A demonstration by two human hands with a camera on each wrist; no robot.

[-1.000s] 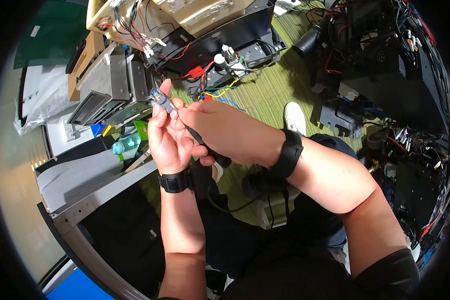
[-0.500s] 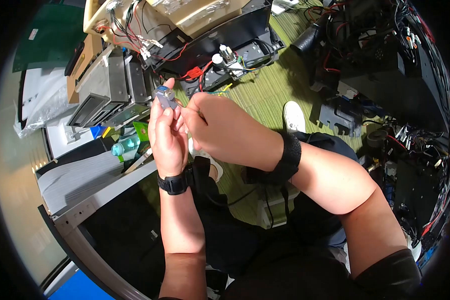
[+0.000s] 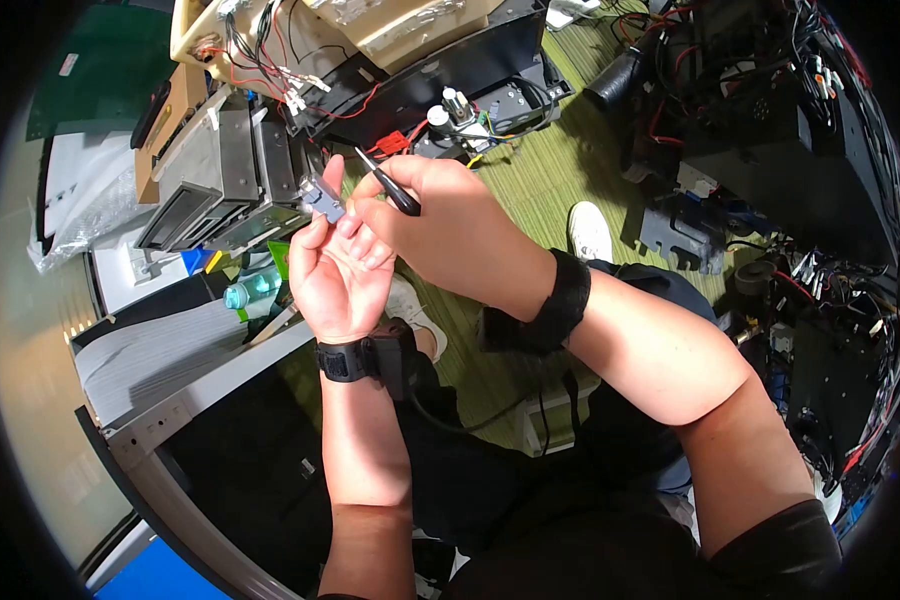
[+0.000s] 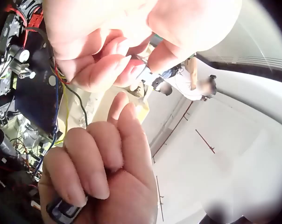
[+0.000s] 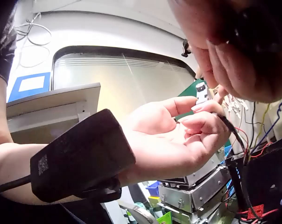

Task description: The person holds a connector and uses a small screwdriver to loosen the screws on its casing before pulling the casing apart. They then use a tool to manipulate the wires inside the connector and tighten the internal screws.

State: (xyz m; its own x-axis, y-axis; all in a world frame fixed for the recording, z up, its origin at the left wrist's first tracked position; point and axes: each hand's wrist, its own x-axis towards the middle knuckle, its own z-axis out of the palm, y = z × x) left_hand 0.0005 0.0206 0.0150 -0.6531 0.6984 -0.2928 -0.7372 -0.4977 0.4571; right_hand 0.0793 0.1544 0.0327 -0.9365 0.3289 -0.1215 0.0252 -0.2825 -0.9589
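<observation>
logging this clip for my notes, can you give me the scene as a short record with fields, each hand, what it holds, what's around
left hand: palm up, fingertips pinch a small grey part
right hand: grips a black tool, fingertips close beside the part
tool position: tip points up and left, clear of the part
behind the hands: grey metal unit, red connector among loose wires
floor: green carpet, white shoe
</observation>
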